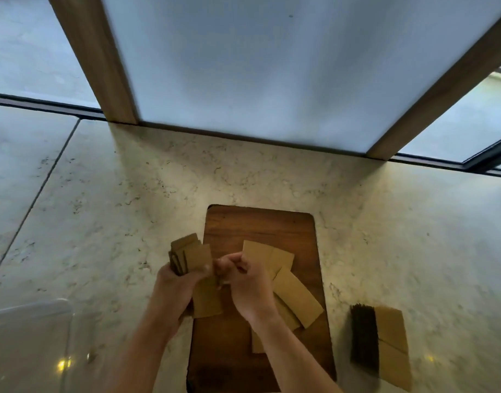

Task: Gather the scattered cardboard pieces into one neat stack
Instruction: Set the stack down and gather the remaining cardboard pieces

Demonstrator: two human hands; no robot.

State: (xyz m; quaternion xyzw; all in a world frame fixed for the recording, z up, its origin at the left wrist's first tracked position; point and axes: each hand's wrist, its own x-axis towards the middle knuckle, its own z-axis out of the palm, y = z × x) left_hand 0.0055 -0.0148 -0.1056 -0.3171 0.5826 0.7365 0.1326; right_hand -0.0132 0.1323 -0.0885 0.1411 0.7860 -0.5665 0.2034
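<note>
Left to right I logged: left hand (174, 282) grasping a bundle of cardboard pieces (190, 256) off the wooden board's (260, 225) left edge — count blurred; right hand (243, 279) curled, grip unclear; loose pieces (296, 296) on the board; marble counter (130, 194); stack (379, 344) far right, cut off.

You will find no readable text, label, brand, number or sign here; the cardboard pieces (283, 290) and wooden board (260, 225) are plain.
</note>
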